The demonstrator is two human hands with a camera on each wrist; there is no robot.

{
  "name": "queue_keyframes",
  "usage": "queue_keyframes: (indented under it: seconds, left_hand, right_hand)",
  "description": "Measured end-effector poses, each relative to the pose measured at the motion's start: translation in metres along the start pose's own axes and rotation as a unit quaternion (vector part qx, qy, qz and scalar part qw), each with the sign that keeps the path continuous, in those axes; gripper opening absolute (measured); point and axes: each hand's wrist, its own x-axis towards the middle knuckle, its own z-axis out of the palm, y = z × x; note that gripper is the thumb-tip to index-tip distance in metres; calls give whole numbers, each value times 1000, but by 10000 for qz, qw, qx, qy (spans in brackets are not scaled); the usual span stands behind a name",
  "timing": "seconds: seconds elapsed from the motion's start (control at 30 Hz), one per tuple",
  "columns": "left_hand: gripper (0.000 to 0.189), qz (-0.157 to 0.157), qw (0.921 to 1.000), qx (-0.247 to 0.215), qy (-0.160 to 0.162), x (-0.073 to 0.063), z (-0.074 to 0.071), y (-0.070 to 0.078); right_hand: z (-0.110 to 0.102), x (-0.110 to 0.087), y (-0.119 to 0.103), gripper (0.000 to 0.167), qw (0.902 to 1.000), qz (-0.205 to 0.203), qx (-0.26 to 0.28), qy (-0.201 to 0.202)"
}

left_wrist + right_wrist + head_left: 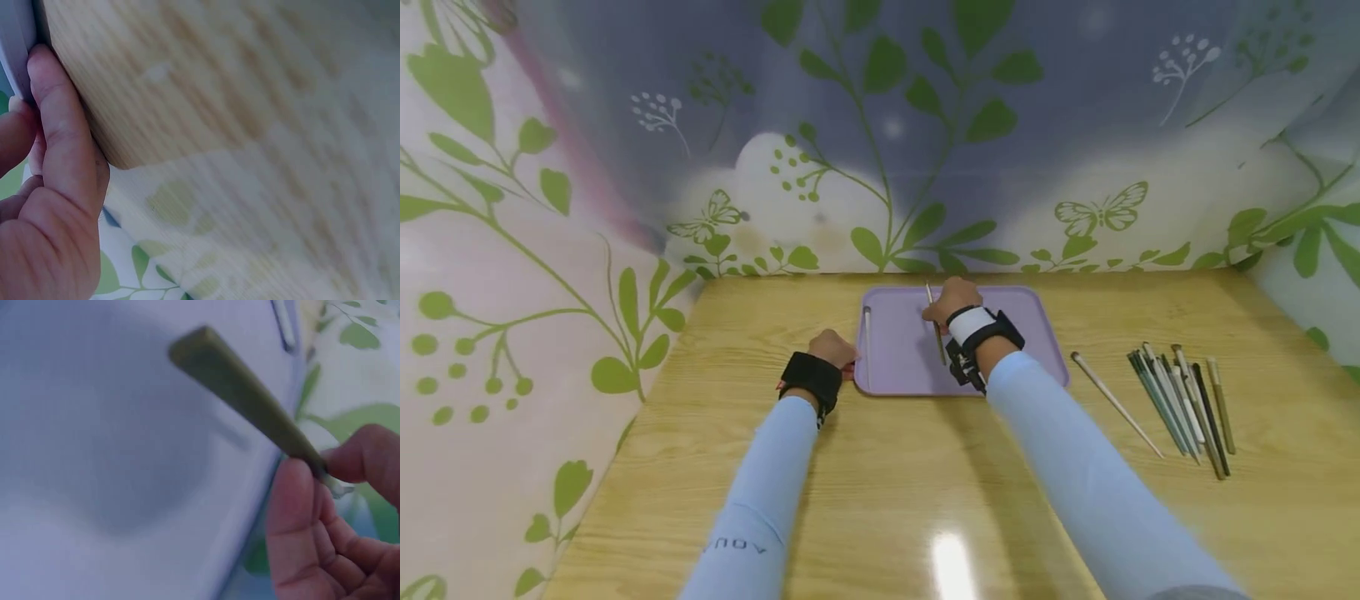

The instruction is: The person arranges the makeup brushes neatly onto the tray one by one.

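On this bench [880,483] our left hand [832,348] grips the tray [895,354], our right hand [957,302] a likely light, stiff brush [244,394], best pinched mid-length.

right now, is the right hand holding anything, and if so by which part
Yes, the right hand pinches a slim olive stick, probably a brush, in its fingers by the narrower part; the broad end is free.
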Motion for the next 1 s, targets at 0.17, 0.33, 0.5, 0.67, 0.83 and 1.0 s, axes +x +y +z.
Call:
queue_keyframes:
  seconds: [0.17, 0.33, 0.5, 0.67, 0.83, 1.0]
  left_hand:
    - [15, 152, 9993, 319, 152, -6, 6, -1]
    - [16, 269, 9968, 700, 259, -6, 5, -2]
    - [15, 277, 9974, 617, 264, -6, 1, 1]
    - [15, 252, 9986, 390, 236, -7, 1, 2]
    - [16, 152, 9996, 159, 168, -6, 1, 0]
    - [16, -1, 9998, -192, -59, -4, 1, 1]
  right_hand:
    - [43, 15, 3, 26, 9990, 351, 25, -281]
    - [56, 7, -6, 23, 9975, 473, 227, -477]
    - [56, 4, -25, 24, 9985, 286, -244, -402]
    - [65, 10, -34, 32, 9990, 264, -253, -244]
    - [77, 11, -41, 31, 9994, 243, 103, -208]
    - [82, 12, -49, 26, 9981, 248, 490, -291]
